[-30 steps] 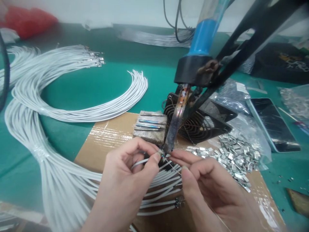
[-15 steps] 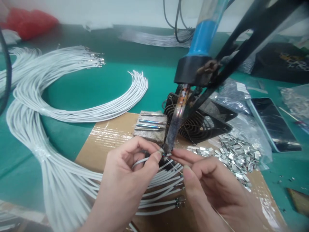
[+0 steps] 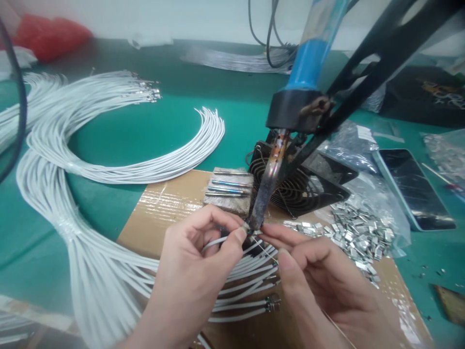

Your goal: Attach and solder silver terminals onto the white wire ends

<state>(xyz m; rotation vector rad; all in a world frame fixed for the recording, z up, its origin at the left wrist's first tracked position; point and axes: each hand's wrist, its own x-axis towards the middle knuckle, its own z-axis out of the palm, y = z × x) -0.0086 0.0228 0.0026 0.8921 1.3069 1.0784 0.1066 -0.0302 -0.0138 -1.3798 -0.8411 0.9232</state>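
White cable (image 3: 215, 243) sat pinched in my left hand (image 3: 201, 264), likely to steady end beside soldering iron (image 3: 267, 189); my right hand (image 3: 325, 271) gripped thin wire (image 3: 266, 250), apparently aimed there.

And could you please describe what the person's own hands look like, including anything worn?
The left hand and the right hand are both bare; no glove, ring, bracelet or sleeve shows on the parts in view.

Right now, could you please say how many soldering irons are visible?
1: the soldering iron, slanting down before the fan, its tip near the left hand and right hand.
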